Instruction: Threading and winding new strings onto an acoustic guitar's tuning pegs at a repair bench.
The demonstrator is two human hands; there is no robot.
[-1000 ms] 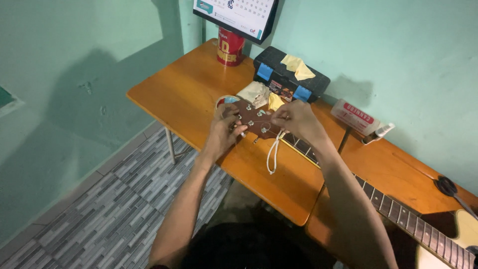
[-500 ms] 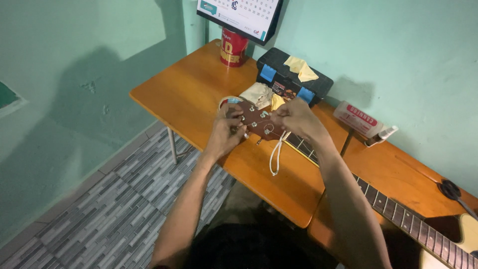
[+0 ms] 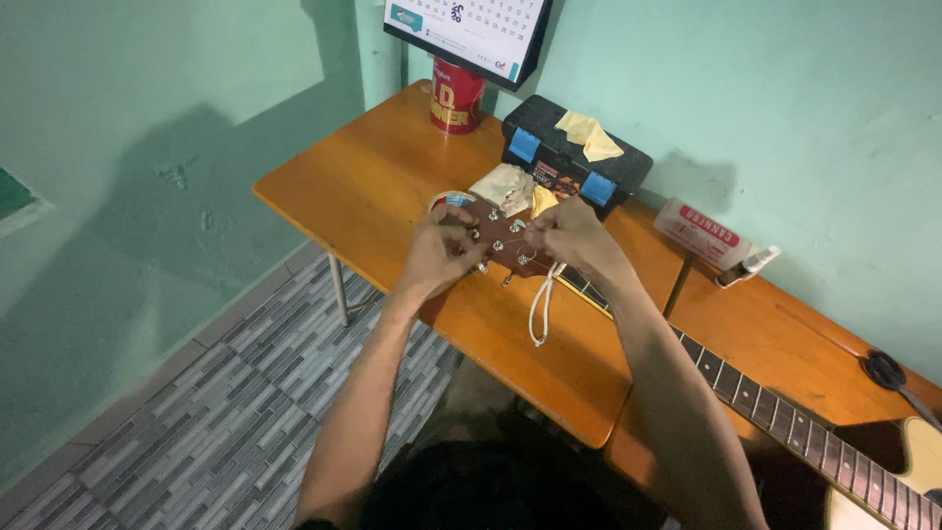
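Left hand (image 3: 439,257), right hand (image 3: 569,236) both grasping one guitar headstock (image 3: 500,238); one toolbox (image 3: 574,157), one red can (image 3: 456,95) behind.

A red tin (image 3: 456,95) stands at the far end of the orange counter (image 3: 373,186), under a wall calendar (image 3: 469,29). Beside it sits a black toolbox (image 3: 574,157) with a yellow cloth (image 3: 587,135) on its lid; grey tiled floor (image 3: 245,393) below

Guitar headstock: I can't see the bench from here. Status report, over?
Left hand and right hand both gripping the guitar headstock. White cord dangling below. Black toolbox close behind.
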